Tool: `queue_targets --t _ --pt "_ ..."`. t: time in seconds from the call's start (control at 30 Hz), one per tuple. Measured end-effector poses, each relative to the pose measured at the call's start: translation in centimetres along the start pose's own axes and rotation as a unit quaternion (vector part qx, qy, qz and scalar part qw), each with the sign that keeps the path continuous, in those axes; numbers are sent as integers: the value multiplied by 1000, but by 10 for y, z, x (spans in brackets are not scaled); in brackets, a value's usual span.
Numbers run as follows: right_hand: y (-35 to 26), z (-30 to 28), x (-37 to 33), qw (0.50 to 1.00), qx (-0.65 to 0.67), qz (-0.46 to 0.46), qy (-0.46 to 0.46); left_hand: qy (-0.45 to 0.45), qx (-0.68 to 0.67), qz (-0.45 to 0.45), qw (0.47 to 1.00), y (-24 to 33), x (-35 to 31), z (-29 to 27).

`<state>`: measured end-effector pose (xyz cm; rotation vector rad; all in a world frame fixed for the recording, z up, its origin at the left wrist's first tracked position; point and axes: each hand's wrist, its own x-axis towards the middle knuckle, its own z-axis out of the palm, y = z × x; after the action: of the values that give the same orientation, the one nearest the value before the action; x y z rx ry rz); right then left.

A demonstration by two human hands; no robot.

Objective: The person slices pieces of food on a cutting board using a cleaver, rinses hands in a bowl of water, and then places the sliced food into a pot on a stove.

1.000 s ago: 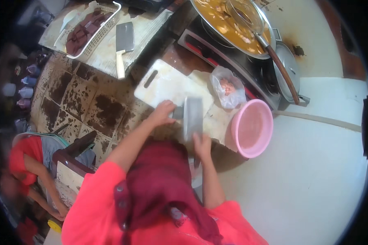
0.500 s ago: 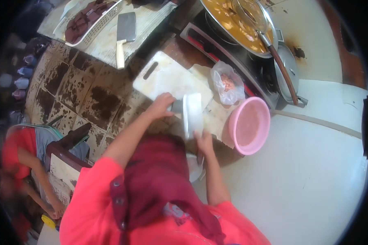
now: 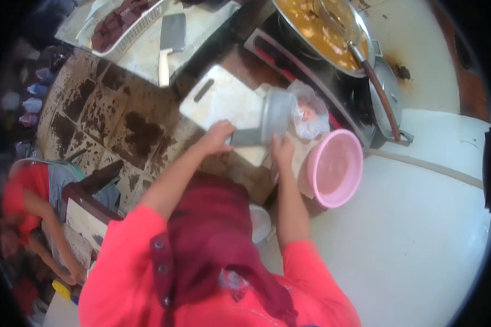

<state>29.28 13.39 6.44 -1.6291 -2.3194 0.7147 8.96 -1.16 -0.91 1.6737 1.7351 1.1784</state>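
My left hand (image 3: 218, 137) is closed on the grey handle of a metal pot (image 3: 279, 111), which is smeared by motion. At the pot's near edge, my right hand (image 3: 282, 152) has its fingers bent in against it. What the pot holds cannot be made out. Beneath and left of it lies a white chopping board (image 3: 223, 98) with a slotted grip hole. Just beyond the pot sits a clear plastic bag (image 3: 310, 111) with pinkish bits in it. A pink plastic basin (image 3: 335, 169) stands right of my right hand.
A wide pan of orange-brown broth (image 3: 316, 27) with a long-handled strainer (image 3: 373, 73) is on the stove at the upper right. A cleaver (image 3: 172, 41) and a white basket (image 3: 128, 38) of dark red blocks lie at upper left. Another person (image 3: 43, 212) works at lower left.
The pot has swung away from my body and to the right, toward the plastic bag. My right hand has moved forward with it, while my left hand stays nearly in place.
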Motion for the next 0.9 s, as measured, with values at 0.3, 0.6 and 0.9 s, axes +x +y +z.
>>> queue_targets --t 0.3,0.6,0.9 --pt "40 0 -77 972 115 -19 -204 -1 -10 -46 999 0 -6 -11" --pt "16 -6 -107 978 111 -39 -171 -38 13 -68 997 -8 -26 -11" --pt "-15 -5 -2 997 23 34 -64 -39 16 -60 997 11 -2 -9"
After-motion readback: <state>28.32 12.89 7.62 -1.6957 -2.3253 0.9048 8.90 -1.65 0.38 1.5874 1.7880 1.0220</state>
